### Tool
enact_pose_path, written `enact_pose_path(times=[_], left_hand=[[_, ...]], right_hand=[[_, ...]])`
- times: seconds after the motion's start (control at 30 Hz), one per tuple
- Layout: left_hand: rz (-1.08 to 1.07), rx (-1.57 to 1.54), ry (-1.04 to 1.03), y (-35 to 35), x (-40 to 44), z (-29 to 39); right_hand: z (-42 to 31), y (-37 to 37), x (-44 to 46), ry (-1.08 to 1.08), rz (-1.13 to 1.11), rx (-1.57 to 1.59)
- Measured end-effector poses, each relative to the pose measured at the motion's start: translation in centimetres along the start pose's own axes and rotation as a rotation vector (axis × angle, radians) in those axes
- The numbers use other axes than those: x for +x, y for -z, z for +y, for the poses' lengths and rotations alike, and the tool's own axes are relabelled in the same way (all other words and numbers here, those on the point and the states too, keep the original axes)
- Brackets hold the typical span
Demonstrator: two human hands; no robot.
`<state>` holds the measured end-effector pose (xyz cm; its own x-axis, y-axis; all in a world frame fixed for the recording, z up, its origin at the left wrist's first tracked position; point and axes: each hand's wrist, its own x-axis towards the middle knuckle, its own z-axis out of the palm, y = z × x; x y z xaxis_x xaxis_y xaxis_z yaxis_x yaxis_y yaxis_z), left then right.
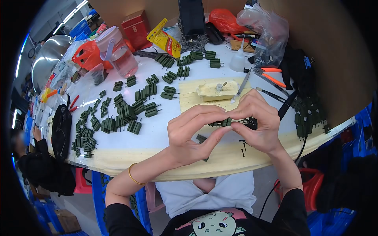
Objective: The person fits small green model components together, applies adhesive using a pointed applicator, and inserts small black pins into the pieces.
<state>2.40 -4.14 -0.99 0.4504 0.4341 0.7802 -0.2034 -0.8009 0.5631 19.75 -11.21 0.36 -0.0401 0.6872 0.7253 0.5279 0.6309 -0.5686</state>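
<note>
Between the fingertips of both hands is a small dark green model part, held above the table's near edge. My left hand pinches its left side with thumb and fingers. At its right end, my right hand closes thumb and fingertips on it. The fingers cover much of the part. Under the hands another dark green piece lies partly hidden. Several thin dark rods lie just below my right hand. Beyond the hands stands a cream block with a small cup on it, a knife-like tool beside it.
Many dark green model parts cover the left and middle table; more lie in a pile at right. Orange-handled pliers, a white squeeze bottle, a water jug and a phone stand or lie farther back. Another person sits far left.
</note>
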Motion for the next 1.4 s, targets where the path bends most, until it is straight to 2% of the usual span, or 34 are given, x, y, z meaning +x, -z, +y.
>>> enact_pose_path(times=[0.2,0.5,0.7,1.0,1.17,1.33,1.4], left_hand=[[0.054,-0.015,-0.027,-0.4,0.2,0.0],[-0.073,-0.093,0.072,0.8,1.1,-0.5],[-0.098,-0.086,0.042,1.2,1.2,-1.2],[-0.046,-0.239,0.172,1.0,0.9,-1.2],[-0.084,-0.217,0.241,1.1,0.9,-0.6],[-0.124,-0.085,0.102,0.9,1.1,-0.4],[-0.114,-0.102,0.115,0.7,0.8,-0.3]], right_hand=[[-0.1,0.0,-0.1,0.0,0.012,-0.009],[0.2,0.2,0.3,0.065,0.076,-0.13],[0.5,0.1,0.3,0.06,0.079,-0.123],[0.3,-0.1,0.4,0.001,0.01,-0.039],[0.2,0.0,0.3,-0.036,-0.031,0.002],[0.2,-0.2,0.3,-0.016,-0.054,0.004],[0.3,-0.1,0.2,-0.009,-0.066,0.004]])
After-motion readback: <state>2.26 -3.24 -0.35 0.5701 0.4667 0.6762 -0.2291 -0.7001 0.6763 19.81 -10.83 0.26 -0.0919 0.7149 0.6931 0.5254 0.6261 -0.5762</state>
